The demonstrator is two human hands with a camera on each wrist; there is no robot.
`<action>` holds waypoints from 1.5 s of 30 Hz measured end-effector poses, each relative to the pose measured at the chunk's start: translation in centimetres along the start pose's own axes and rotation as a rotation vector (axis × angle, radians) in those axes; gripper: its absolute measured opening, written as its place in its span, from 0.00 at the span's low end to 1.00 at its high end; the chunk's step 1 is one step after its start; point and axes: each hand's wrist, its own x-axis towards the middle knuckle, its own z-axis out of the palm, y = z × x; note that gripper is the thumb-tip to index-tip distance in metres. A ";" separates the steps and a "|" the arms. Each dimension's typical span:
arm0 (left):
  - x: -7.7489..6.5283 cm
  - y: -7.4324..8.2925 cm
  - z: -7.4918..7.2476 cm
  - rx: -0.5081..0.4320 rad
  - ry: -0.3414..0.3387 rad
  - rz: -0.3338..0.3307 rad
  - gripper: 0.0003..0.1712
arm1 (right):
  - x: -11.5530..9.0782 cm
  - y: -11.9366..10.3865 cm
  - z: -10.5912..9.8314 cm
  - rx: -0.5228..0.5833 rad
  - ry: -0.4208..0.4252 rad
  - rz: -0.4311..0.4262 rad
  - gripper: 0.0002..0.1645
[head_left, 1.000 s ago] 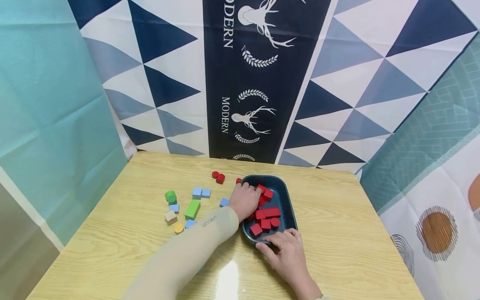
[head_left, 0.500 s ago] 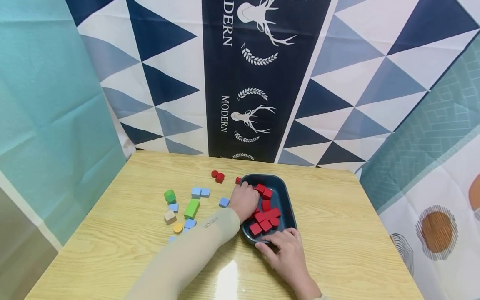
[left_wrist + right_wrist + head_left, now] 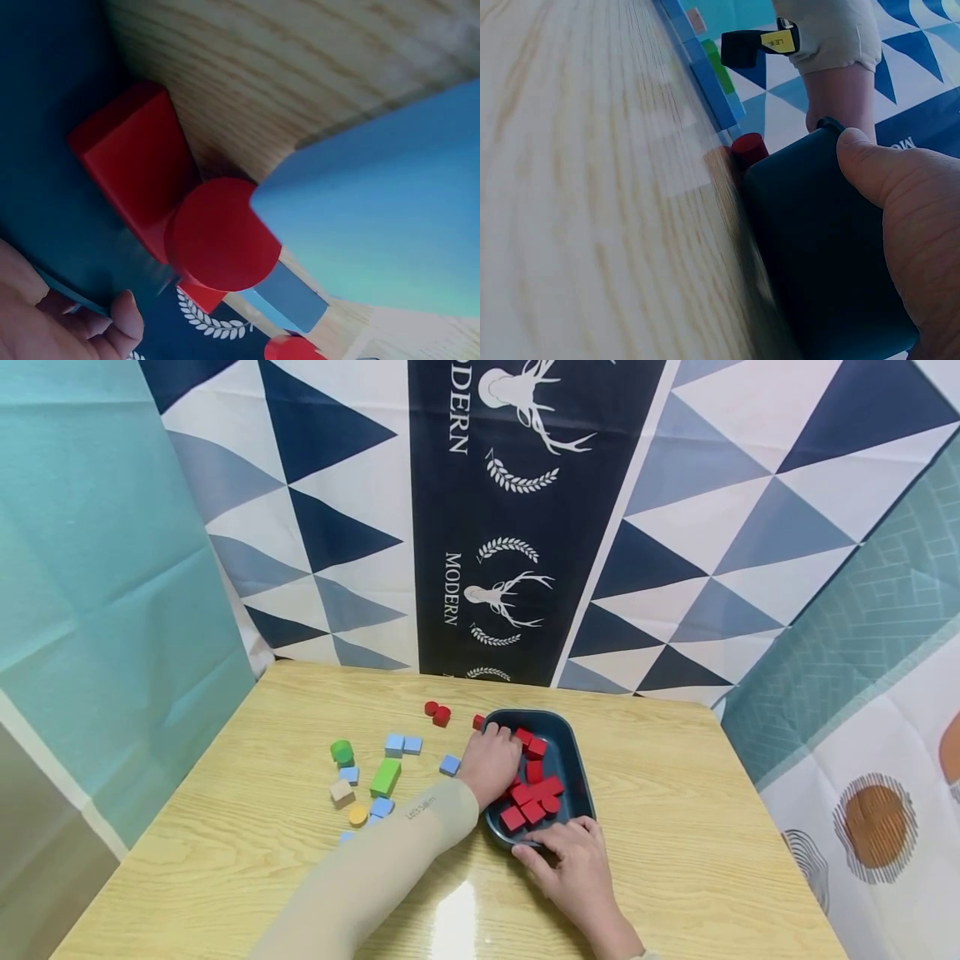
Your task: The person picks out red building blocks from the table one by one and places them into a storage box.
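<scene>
A dark teal tray [image 3: 576, 768] on the table holds several red blocks [image 3: 513, 817], cubes and a longer bar among them. My left hand [image 3: 491, 762] lies across its left rim, fingers bent downward; in the left wrist view those fingers [image 3: 120, 326] are right at the rim, and I cannot tell what they hold. Outside the tray wall, that view has a red rectangular block [image 3: 139, 161] and a red round block [image 3: 223, 234]. My right hand [image 3: 573, 868] grips the tray's near rim, its thumb [image 3: 870, 161] on the outside.
Left of the tray lie blue blocks [image 3: 449, 765], a green bar [image 3: 386, 778], a green round block [image 3: 342, 752], a pale block [image 3: 341, 793] and a yellow disc [image 3: 357, 814]. Red round blocks [image 3: 442, 716] lie near the back edge. Patterned cloth [image 3: 495, 527] hangs behind.
My left hand's extended finger has drawn back from the far red blocks and bent. Red blocks inside the tray have shifted, one now against the long bar. My right hand stays put.
</scene>
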 end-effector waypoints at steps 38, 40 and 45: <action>-0.2 -8.5 1.9 -0.294 -0.063 -0.097 0.13 | -0.1 -0.3 -0.3 0.002 -0.016 0.037 0.11; 0.0 -8.5 1.2 -0.345 -0.030 -0.105 0.13 | -0.1 -0.3 -0.3 -0.001 -0.012 0.030 0.11; 0.6 -7.6 -1.8 -0.509 0.075 -0.104 0.16 | -0.2 -0.1 -0.5 -0.008 -0.006 0.020 0.12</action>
